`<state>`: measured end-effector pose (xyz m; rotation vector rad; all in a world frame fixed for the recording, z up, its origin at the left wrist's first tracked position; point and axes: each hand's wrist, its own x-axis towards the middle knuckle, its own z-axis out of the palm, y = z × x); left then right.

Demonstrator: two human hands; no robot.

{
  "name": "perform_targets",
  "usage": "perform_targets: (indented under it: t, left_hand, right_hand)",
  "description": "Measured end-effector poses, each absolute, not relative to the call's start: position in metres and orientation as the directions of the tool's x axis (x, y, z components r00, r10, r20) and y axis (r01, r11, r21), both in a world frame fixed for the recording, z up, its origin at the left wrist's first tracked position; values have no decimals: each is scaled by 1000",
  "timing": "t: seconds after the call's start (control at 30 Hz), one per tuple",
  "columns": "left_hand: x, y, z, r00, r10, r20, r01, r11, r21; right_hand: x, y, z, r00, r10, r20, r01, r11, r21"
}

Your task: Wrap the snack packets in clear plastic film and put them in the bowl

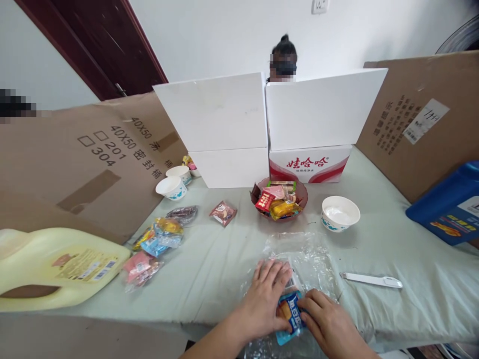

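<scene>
My left hand lies flat on a clear plastic bag at the table's near edge, fingers spread over it. My right hand pinches a blue snack packet that sits at the bag's near end, between both hands. Whether the packet is inside the bag or on top of it I cannot tell. Beyond the bag stands a dark red bowl filled with several wrapped snacks.
A white bowl, a white tool, a blue container on the right. Loose snack packets and a yellow jug on the left, two small cups behind. Cardboard sheets and white boxes wall the table; a person sits behind them.
</scene>
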<state>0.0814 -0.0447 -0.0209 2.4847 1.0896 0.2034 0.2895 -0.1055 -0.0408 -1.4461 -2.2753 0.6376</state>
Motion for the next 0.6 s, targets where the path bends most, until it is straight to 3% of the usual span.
perform_targets:
  t: [0.13,0.43,0.6]
  left_hand:
    - [80,-59,-24,696,701,-156,687,-588,426]
    - [79,-62,-33,732,678,-69,609,-605,514]
    - [65,-60,-20,648,743,-168,651,-425,629]
  right_hand:
    - [294,-108,-53,-351,932,87,714,326,-620]
    - [297,-105,-58,-321,946,52,672,266,-691]
    - [298,-103,-56,-310,948,68,664,267,-698]
